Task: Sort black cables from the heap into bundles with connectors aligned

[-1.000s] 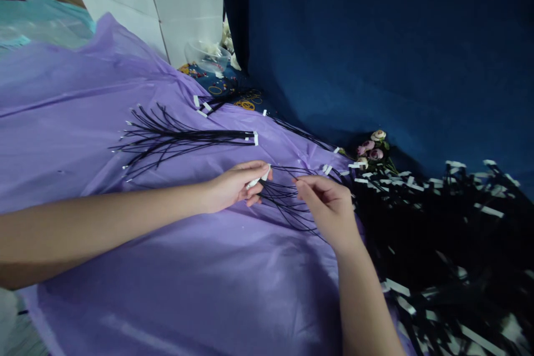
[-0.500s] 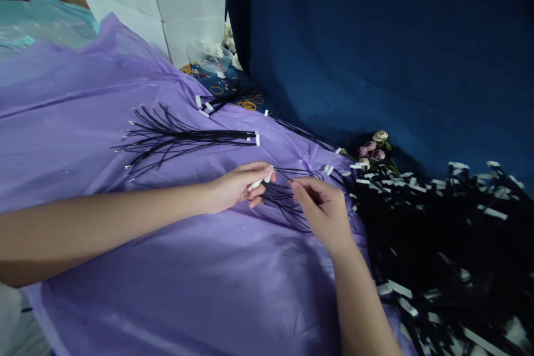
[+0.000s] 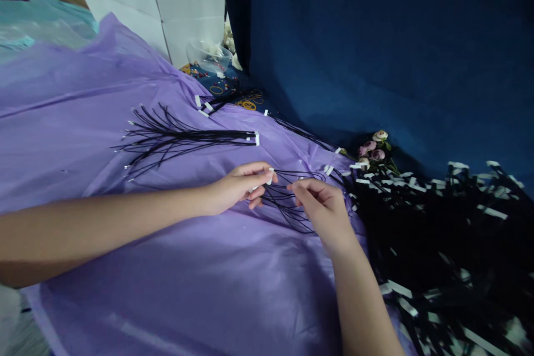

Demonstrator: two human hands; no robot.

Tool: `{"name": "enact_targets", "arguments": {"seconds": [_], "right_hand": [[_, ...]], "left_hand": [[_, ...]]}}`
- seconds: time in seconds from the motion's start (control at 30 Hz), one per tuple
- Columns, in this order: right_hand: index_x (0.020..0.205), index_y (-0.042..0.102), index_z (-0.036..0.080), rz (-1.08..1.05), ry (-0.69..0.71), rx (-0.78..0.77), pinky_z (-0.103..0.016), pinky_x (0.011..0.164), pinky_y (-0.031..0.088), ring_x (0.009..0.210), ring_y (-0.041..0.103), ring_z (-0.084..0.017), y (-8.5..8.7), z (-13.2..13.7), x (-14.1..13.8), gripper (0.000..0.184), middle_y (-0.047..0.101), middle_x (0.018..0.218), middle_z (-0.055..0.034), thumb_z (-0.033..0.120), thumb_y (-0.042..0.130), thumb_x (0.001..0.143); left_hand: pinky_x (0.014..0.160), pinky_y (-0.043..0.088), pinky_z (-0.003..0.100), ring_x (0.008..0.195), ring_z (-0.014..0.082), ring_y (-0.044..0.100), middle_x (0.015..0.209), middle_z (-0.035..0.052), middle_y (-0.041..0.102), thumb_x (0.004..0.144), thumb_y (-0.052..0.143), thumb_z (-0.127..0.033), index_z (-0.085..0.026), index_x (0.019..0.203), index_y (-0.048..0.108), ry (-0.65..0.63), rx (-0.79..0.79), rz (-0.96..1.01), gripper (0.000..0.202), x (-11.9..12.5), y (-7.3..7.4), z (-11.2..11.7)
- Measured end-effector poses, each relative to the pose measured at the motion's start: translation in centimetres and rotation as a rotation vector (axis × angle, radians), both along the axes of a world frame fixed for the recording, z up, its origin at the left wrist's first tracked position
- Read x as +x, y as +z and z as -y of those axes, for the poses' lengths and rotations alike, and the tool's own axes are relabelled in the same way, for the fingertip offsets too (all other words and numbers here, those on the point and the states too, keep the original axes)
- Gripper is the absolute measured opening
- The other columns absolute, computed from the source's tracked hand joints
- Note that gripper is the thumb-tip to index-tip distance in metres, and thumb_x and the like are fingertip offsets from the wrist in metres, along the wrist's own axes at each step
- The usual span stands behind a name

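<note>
My left hand [image 3: 240,186] pinches the white tag end of a small bunch of thin black cords [image 3: 287,200] lying on the purple sheet [image 3: 187,267]. Close beside it, my right hand [image 3: 323,206] has its fingers curled and pinched on one of the same black cords. The two hands nearly touch above the bunch. A fanned-out bundle of black cords [image 3: 175,138] with a white tag lies farther back on the sheet.
A big heap of black cords with white tags [image 3: 442,233] fills the right side. Small pink artificial flowers [image 3: 373,147] lie against the dark blue cloth backdrop [image 3: 375,50]. A clear plastic bowl [image 3: 207,55] and yellow rings sit at the back by the white wall.
My right hand has slid a little left toward my left hand and its fingers have closed tighter on a cord. The left hand's fingers have shifted slightly on the tag.
</note>
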State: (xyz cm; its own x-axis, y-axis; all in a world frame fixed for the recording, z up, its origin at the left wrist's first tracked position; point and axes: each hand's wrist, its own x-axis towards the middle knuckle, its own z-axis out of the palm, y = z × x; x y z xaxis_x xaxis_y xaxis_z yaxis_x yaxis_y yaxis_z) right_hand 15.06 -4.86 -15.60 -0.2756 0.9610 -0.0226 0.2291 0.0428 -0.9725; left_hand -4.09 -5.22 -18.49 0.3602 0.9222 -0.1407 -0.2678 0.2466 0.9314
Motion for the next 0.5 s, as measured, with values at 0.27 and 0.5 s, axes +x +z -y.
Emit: {"name": "enact_targets", "arguments": {"seconds": [0.27,0.5], "right_hand": [[0.071,0.068,0.015,-0.297,-0.059,-0.477,-0.020,0.036,0.013,0.034,0.020,-0.001,0.57,0.20,-0.26,0.022,0.038,0.048,0.0097,0.037,0.073,0.067],[0.070,0.065,0.016,-0.422,-0.051,-0.639,-0.018,0.036,0.016,0.033,0.016,0.000,0.66,0.20,-0.31,0.018,0.031,0.046,0.0125,0.032,0.072,0.067]], "left_hand": [[0.051,0.046,0.022,0.044,0.0086,0.045,0.050,-0.0066,0.044,0.089,0.052,-0.041,-0.019,0.094,0.061,0.058,0.269,-0.273,0.025,-0.08,-0.60,0.52],[0.046,0.041,0.019,0.048,0.0092,0.050,0.057,-0.0043,0.048,0.090,0.049,-0.041,-0.019,0.098,0.063,0.115,0.402,-0.498,0.027,-0.28,-0.21,0.86]]}}
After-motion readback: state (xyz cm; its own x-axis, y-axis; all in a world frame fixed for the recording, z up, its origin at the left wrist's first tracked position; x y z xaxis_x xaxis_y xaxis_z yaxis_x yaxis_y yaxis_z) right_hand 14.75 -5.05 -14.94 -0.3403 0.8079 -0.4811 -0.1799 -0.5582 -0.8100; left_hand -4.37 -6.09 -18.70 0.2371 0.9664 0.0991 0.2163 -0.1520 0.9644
